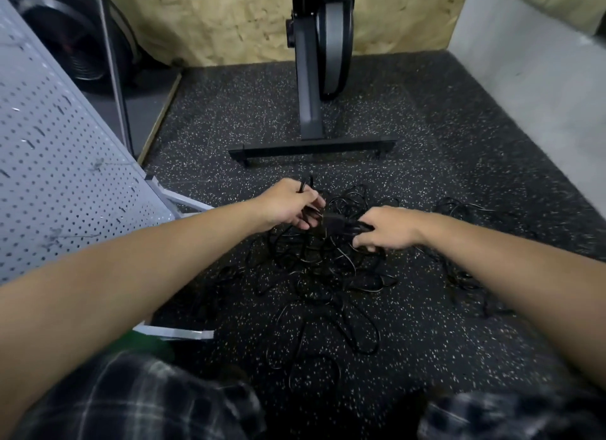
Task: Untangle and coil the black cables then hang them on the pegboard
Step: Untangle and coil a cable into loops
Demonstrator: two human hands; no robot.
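Seen from the head camera, the person is crouching over a speckled dark rubber floor [442, 138], with both bare forearms reaching forward and plaid-clad knees [131, 397] showing at the bottom edge. The black cables [328, 275] are lying on the floor in one loose, knotted heap straight ahead, loops spilling back toward the knees. A smaller scatter of black cord [459, 216] is lying just to the right of the heap; whether it is joined to the heap is hard to tell.

The left hand [288, 206] is hovering at the far left edge of the heap, its fingers curled around a strand, and a short cable end is poking up beside the thumb. The right hand [387, 228] is sitting low on the heap, palm down, its fingers bent into the strands and gripping them. Between the two hands a chunky black plug block [334, 224] is hanging in the tangle, close to the fingertips of both.

The grey pegboard [55, 164] is standing at the left, leaning across that side of the view, with its white foot [177, 333] resting on the floor near the left knee. No cable is hanging on it. Beyond the heap, the grey stand of an exercise machine [311, 111] is resting on its black crossbar, in front of a chipboard wall panel [213, 19].
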